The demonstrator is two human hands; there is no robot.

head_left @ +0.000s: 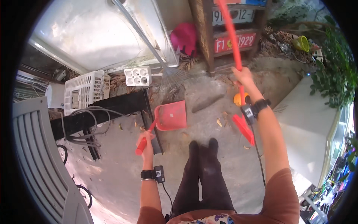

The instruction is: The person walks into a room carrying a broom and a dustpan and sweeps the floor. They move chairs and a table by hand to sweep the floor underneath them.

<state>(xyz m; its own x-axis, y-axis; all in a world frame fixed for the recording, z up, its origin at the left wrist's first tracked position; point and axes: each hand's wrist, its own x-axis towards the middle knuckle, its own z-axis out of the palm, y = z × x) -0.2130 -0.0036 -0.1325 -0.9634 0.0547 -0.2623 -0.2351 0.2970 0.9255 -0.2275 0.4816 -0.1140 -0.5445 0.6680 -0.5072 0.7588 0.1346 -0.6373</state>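
My left hand (146, 141) grips the red handle of a red dustpan (172, 115). The pan rests on the concrete floor just ahead of my feet (203, 146), its mouth facing away from me. My right hand (243, 75) is closed around a long red broom pole (230, 33) that slants up past the top of the view. Its red head (243, 127) sits low on the floor beside my right forearm. Both wrists carry black straps with small devices. A few dry leaves (220, 121) lie between pan and broom.
A metal fan rake (175, 76) leans at the back. A black bench (112, 107) with loose cables stands left of the dustpan, with a white crate (84, 91) and white holed block (138, 75) behind it. A grey ribbed chair (37, 149) is at left, plants (335, 74) at right.
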